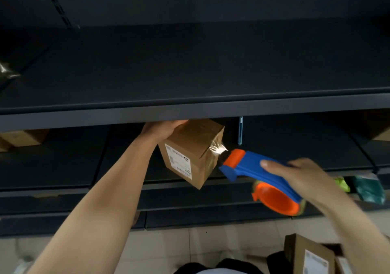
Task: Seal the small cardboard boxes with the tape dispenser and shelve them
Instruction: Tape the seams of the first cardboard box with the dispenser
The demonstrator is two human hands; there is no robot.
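Left forearm (101, 200) crosses the lower frame. Left hand (162, 129) grips the box (190, 153) in the air before the shelf (190, 109), whose edge hides the fingertips. Box tilted, label facing lower left. Right hand (295, 174) clasps the dispenser (259, 172); its long axis runs lower right to upper left, nose toward the box corner. Second box (306, 254) is cut off, lower right.

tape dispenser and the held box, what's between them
A crinkled strip of clear tape sticks from the box corner toward the tape dispenser, in the head view.
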